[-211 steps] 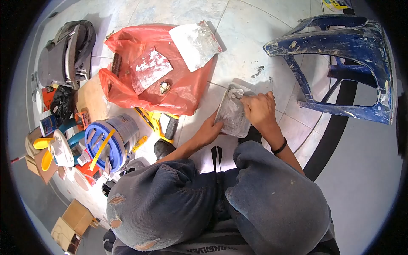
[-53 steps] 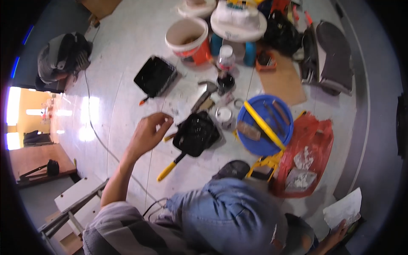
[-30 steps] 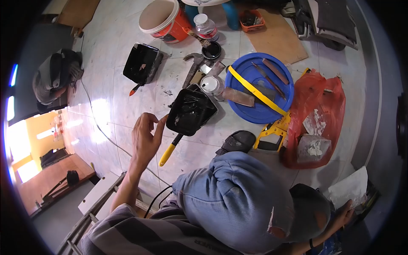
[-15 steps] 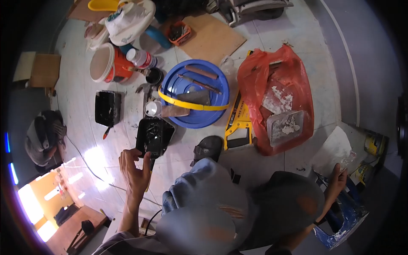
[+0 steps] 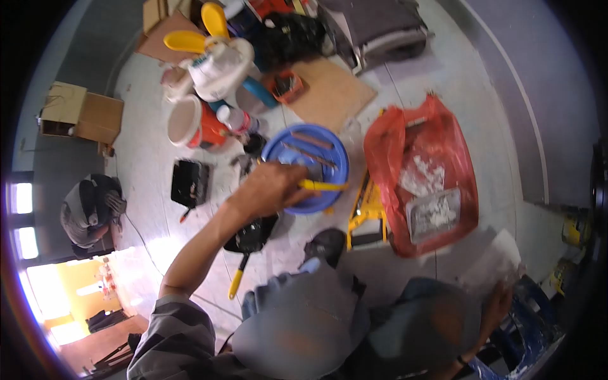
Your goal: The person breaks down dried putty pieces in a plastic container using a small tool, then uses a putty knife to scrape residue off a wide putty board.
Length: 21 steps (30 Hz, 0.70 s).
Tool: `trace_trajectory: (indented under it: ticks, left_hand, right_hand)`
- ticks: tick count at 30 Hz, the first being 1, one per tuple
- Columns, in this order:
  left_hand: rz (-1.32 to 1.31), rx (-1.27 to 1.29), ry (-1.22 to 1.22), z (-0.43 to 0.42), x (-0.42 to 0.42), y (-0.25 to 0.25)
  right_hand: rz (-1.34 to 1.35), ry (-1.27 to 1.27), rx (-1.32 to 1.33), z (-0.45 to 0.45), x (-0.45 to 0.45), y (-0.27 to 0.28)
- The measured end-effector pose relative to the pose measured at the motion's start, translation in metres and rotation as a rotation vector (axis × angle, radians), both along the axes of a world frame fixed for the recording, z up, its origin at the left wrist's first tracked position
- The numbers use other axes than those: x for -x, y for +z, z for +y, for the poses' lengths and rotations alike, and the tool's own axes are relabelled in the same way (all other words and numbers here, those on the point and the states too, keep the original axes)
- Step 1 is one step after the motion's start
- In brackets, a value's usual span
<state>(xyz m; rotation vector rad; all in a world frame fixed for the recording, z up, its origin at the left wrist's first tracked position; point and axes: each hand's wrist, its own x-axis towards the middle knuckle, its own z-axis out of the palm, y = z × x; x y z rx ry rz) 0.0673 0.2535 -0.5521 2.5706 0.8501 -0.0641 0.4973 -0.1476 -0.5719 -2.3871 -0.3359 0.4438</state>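
My left hand [image 5: 272, 187] is over the near left side of a blue bucket [image 5: 345, 155], its fingers closed around the bucket's yellow handle [image 5: 326, 185]. A long thin bar [image 5: 310, 154] and other flat pieces lie on the bucket, partly hidden by that hand. Low on the right, my right hand [image 5: 499, 307] grips the edge of a blurred whitish flat sheet [image 5: 491, 266]. Below my left forearm is a black tray [image 5: 256, 234] with a yellow-handled tool [image 5: 236, 282] sticking out toward me.
A yellow hand saw [image 5: 367, 218] lies beside a red plastic bag [image 5: 468, 190] holding a clear tub [image 5: 434, 215] of white lumps. Another black tray [image 5: 190, 180] and an orange bucket [image 5: 212, 130] stand left. A paint-stained blue frame [image 5: 532, 316] is lower right. A person [image 5: 92, 209] crouches far left.
My left hand has moved from beside the black tray up and right to the bucket's handle. My right hand still holds the whitish sheet. The whole view has shifted.
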Motion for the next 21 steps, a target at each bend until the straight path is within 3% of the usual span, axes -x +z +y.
trace_trajectory:
  ticks: [2,6,9,13,15,18,21]
  left_hand:
    - [-0.028,0.044,-0.009,0.006,-0.002,0.006]
    - [-0.006,-0.018,-0.007,0.022,-0.007,0.022]
    - [-0.042,-0.016,-0.008,0.033,-0.013,0.034]
    - [-0.099,-0.116,-0.032,0.059,-0.026,0.072]
    - [-0.237,-0.155,0.055,0.073,-0.033,0.098]
    - [-0.208,-0.189,-0.034,0.084,-0.049,0.152]
    - [-0.110,-0.257,-0.090,0.098,-0.064,0.163]
  right_hand:
    - [0.008,0.024,-0.075,-0.020,-0.003,-0.010]
    - [-0.026,0.106,0.031,-0.072,-0.036,-0.044]
    - [-0.144,0.046,-0.082,-0.024,0.017,0.005]
    - [-0.321,0.075,-0.121,-0.039,0.019,0.004]
    - [-0.123,-0.005,-0.124,-0.048,0.033,0.020]
    - [-0.144,-0.043,-0.166,-0.067,0.034,0.011]
    - [-0.101,-0.116,-0.171,-0.075,0.039,-0.001]
